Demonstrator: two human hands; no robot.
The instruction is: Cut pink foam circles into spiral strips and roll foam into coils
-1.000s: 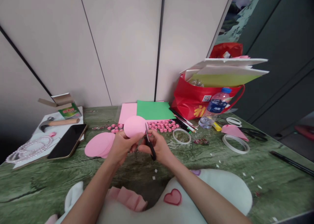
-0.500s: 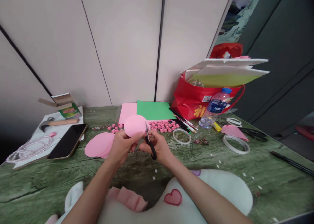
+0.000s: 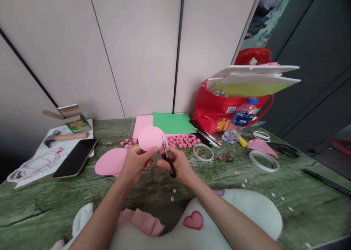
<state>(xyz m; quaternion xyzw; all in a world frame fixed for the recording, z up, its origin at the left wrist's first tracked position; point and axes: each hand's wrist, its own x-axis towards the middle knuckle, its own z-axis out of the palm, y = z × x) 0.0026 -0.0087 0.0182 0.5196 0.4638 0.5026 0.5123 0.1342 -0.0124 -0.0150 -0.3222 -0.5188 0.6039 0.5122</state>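
By the left edge of the surface [image 3: 49, 202] we have one looped bead strand [image 3: 19, 174], one hammer [image 3: 74, 136] and one open box [image 3: 77, 124], all on one white board [image 3: 69, 147]; one phone [image 3: 76, 158] overlaps that board's right edge. Next comes one stack of pink discs [image 3: 109, 162], its layers too close to count. Our left hand [image 3: 138, 163] pinches one pink disc [image 3: 150, 137] by its lower edge, above the middle of the surface. At the disc's right rim is one pair of scissors [image 3: 166, 156], tips pointing toward the surface's far edge and slightly left, long axis slanting back to the near right. Our right hand [image 3: 177, 164] grips it, fingers curled at the black handles. Beyond the hands lie small pink pieces [image 3: 185, 142], perhaps over twenty, since some are hidden. Then we count one white ring [image 3: 204, 160], one large red bag [image 3: 208, 107], one bottle [image 3: 241, 120], a second white ring [image 3: 264, 169] and, by the right edge, one black rod [image 3: 326, 182].
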